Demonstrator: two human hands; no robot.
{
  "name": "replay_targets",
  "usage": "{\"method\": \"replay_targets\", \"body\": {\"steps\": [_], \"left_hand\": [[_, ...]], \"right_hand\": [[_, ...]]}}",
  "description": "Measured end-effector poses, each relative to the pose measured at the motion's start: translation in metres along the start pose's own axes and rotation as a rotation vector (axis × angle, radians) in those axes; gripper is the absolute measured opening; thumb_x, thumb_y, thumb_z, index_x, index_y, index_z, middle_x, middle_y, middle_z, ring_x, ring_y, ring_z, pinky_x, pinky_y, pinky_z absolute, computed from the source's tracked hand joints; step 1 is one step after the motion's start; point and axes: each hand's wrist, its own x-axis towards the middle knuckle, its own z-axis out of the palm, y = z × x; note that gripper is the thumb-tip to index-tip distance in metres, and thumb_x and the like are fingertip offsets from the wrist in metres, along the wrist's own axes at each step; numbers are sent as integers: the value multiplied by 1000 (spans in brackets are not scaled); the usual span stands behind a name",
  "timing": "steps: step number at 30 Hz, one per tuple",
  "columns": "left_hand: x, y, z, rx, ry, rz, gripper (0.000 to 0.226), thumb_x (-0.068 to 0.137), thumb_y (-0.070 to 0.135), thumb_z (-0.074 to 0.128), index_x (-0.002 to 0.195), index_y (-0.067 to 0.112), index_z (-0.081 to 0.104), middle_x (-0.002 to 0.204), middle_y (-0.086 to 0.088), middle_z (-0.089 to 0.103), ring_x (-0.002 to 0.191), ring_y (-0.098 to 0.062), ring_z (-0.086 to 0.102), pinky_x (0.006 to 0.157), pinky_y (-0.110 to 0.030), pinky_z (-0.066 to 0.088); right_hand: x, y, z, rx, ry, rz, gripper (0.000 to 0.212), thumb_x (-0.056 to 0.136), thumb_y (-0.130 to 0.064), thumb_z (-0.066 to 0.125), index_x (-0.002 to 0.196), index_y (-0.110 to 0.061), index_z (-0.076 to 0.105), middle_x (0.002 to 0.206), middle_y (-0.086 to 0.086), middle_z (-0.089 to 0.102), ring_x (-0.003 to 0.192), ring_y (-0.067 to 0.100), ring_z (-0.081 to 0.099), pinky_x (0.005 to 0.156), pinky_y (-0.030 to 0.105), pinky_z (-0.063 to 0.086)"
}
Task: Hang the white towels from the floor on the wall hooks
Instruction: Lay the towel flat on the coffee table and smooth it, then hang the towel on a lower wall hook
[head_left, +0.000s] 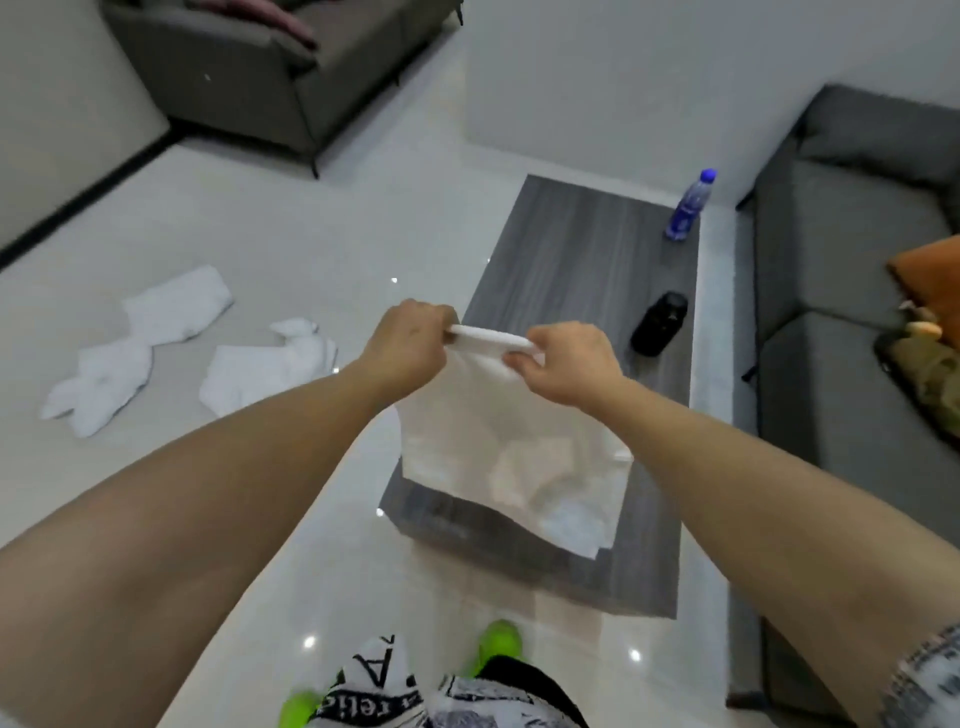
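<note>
Home living room: grey sofa (852, 270), armchair (249, 78), low coffee table (571, 270), tiled floor (260, 234).

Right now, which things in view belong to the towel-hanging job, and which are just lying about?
Part of the job:
- held towel, gripped along its top edge by the left hand and right hand
- left floor towel
- right floor towel

Just lying about:
- water bottle on the coffee table
- black object on that table
- grey sofa
- armchair

No wall hooks are in view.

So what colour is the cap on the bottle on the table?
Blue, on the bottle in the head view.
</note>
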Motion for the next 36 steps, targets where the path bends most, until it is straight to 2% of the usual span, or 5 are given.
{"method": "replay_targets", "body": {"steps": [5,10,14,21,36], "left_hand": [[-16,-51,-112,-12,152,-65,32,82,1,47,94,21,69,85,-4,64,82,-26,57,69,-33,48],[-64,-129,-221,108,280,-67,10,89,17,54,87,21,64,84,-3,64,82,-26,56,68,-35,46],[-122,-213,-299,211,361,-149,19,92,30,56,108,22,62,106,-1,63,97,-26,57,75,-33,44],[-270,-350,-390,243,427,-438,32,93,35,51,123,25,57,123,-3,60,112,-28,55,93,-37,45],[-598,-564,-521,401,602,-1077,37,96,40,52,128,21,55,128,-3,58,116,-25,54,96,-39,46]], "right_hand": [[34,-100,-61,-15,38,-129,33,87,-49,59,67,-23,55,60,-8,53,58,15,51,48,27,30],[56,-235,-105,-52,154,-254,25,89,-47,60,73,-28,56,63,-9,52,58,12,49,48,25,28],[69,-358,-119,-82,257,-358,23,90,-45,59,76,-27,59,66,-6,55,66,19,55,56,28,37],[57,-575,-88,0,285,-560,16,84,-31,56,80,-21,68,72,0,61,70,27,56,61,30,40],[-17,-1025,18,215,59,-1226,23,87,-30,57,67,-20,54,69,-1,58,72,26,60,53,27,34]]}}
